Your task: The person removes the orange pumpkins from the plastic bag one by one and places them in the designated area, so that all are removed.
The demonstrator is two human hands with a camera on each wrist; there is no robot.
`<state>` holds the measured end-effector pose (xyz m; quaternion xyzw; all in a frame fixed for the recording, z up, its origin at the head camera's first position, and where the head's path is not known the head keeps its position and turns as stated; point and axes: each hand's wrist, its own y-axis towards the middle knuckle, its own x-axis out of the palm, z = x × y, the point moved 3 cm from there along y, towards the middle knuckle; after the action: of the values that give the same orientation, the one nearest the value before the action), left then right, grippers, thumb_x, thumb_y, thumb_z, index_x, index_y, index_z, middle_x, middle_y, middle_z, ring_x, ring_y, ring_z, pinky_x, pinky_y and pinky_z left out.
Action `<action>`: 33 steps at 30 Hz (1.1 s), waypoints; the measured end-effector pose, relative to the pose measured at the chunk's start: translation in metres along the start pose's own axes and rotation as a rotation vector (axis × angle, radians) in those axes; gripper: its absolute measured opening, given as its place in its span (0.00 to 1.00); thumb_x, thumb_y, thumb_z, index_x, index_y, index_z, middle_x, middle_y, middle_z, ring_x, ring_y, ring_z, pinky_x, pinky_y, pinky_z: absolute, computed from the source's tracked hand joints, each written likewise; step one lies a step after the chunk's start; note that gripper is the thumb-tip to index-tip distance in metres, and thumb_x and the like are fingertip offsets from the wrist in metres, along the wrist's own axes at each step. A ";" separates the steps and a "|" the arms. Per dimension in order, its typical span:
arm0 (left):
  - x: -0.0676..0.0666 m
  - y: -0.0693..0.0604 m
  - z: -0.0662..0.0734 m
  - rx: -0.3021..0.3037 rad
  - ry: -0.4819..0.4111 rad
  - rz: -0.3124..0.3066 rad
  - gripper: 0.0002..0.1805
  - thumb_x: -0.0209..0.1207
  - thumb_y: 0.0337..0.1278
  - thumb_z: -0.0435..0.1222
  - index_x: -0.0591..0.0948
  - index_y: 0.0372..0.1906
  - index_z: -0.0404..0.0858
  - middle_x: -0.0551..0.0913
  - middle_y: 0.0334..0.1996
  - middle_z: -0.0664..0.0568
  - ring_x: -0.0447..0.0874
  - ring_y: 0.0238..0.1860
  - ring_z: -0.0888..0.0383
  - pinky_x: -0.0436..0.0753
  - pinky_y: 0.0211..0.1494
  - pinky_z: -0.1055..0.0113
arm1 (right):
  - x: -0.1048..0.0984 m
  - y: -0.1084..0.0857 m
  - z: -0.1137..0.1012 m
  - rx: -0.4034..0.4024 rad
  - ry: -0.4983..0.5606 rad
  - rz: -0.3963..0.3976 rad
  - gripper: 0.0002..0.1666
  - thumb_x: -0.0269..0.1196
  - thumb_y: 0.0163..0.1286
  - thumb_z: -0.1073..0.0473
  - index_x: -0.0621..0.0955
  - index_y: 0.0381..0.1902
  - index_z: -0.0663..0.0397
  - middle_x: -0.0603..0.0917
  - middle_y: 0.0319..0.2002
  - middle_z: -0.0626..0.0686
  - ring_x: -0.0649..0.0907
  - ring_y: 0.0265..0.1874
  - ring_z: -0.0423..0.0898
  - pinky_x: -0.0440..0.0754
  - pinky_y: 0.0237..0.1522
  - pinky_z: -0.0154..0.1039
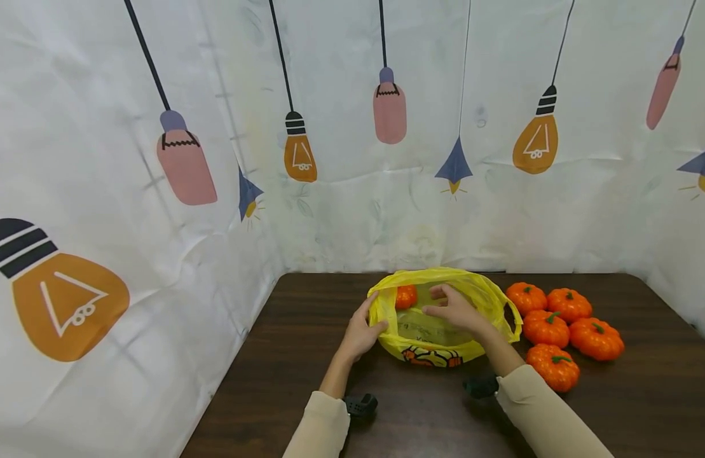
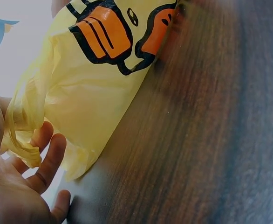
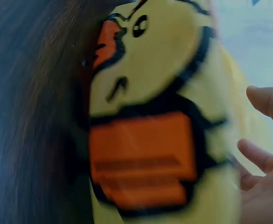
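Observation:
A yellow plastic bag with a printed cartoon in orange and black lies on the table, its mouth spread wide. One small orange pumpkin shows inside it. At the bag's left rim my left hand holds the edge; in the left wrist view a twisted bag handle passes between the thumb side and the fingers. My right hand reaches over the mouth from the right, fingers apart and loosely bent, with nothing in them. The right wrist view shows this hand beside the blurred bag.
Several orange pumpkins with green stems, one nearest the front, sit grouped to the right of the bag. The dark wooden table ends at a white curtain printed with lamps, at the back and left.

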<state>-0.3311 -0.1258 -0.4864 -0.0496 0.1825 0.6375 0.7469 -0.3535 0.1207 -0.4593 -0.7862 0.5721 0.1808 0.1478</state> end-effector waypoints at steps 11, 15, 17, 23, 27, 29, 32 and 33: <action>-0.006 -0.015 0.031 0.002 -0.024 -0.038 0.38 0.58 0.68 0.28 0.60 0.81 0.39 0.66 0.75 0.33 0.78 0.63 0.40 0.83 0.58 0.50 | 0.033 0.040 0.009 0.070 -0.021 0.063 0.50 0.67 0.71 0.46 0.59 0.76 0.68 0.62 0.75 0.71 0.65 0.72 0.70 0.69 0.68 0.66; -0.008 -0.017 0.032 -0.003 -0.021 -0.045 0.39 0.58 0.68 0.28 0.59 0.81 0.39 0.63 0.77 0.33 0.75 0.67 0.39 0.81 0.62 0.48 | 0.041 0.048 0.007 0.066 -0.035 0.093 0.53 0.69 0.69 0.46 0.58 0.78 0.68 0.61 0.76 0.72 0.63 0.73 0.71 0.66 0.70 0.67; -0.008 -0.017 0.032 -0.002 -0.028 -0.053 0.39 0.58 0.69 0.28 0.59 0.81 0.39 0.64 0.76 0.33 0.76 0.66 0.38 0.82 0.61 0.48 | 0.044 0.051 0.007 0.070 -0.044 0.111 0.53 0.71 0.67 0.47 0.59 0.78 0.65 0.61 0.76 0.71 0.65 0.73 0.71 0.67 0.70 0.66; -0.009 -0.018 0.033 0.004 -0.043 -0.077 0.39 0.57 0.70 0.28 0.57 0.81 0.38 0.71 0.70 0.30 0.82 0.58 0.41 0.85 0.53 0.54 | 0.050 0.057 0.006 0.070 -0.073 0.161 0.52 0.73 0.65 0.46 0.63 0.77 0.62 0.69 0.72 0.70 0.75 0.66 0.67 0.77 0.62 0.61; -0.010 -0.018 0.034 0.003 -0.033 -0.071 0.38 0.57 0.70 0.29 0.58 0.81 0.38 0.72 0.69 0.30 0.83 0.57 0.43 0.85 0.53 0.55 | 0.053 0.059 0.002 0.079 -0.129 0.197 0.48 0.73 0.64 0.46 0.67 0.74 0.63 0.76 0.65 0.69 0.80 0.58 0.64 0.81 0.57 0.57; -0.010 -0.017 0.034 -0.001 -0.028 -0.070 0.39 0.57 0.70 0.29 0.58 0.81 0.38 0.70 0.71 0.31 0.82 0.59 0.42 0.85 0.54 0.54 | 0.054 0.060 0.001 0.092 -0.165 0.215 0.48 0.73 0.64 0.46 0.68 0.73 0.64 0.77 0.64 0.68 0.81 0.57 0.64 0.81 0.57 0.57; -0.008 -0.012 0.026 -0.012 -0.020 -0.068 0.39 0.58 0.69 0.28 0.57 0.82 0.40 0.67 0.73 0.32 0.80 0.61 0.40 0.84 0.57 0.52 | 0.054 0.059 0.001 0.115 -0.199 0.233 0.48 0.72 0.64 0.45 0.69 0.73 0.64 0.77 0.64 0.68 0.80 0.58 0.64 0.80 0.58 0.58; -0.007 -0.010 0.022 -0.012 -0.018 -0.063 0.39 0.58 0.69 0.28 0.57 0.82 0.40 0.66 0.74 0.32 0.79 0.62 0.40 0.84 0.57 0.51 | 0.054 0.059 0.000 0.119 -0.201 0.238 0.47 0.72 0.64 0.45 0.69 0.73 0.65 0.77 0.64 0.69 0.80 0.58 0.64 0.80 0.58 0.58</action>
<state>-0.3173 -0.1275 -0.4648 -0.0540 0.1706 0.6151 0.7679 -0.3943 0.0574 -0.4855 -0.6808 0.6532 0.2406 0.2279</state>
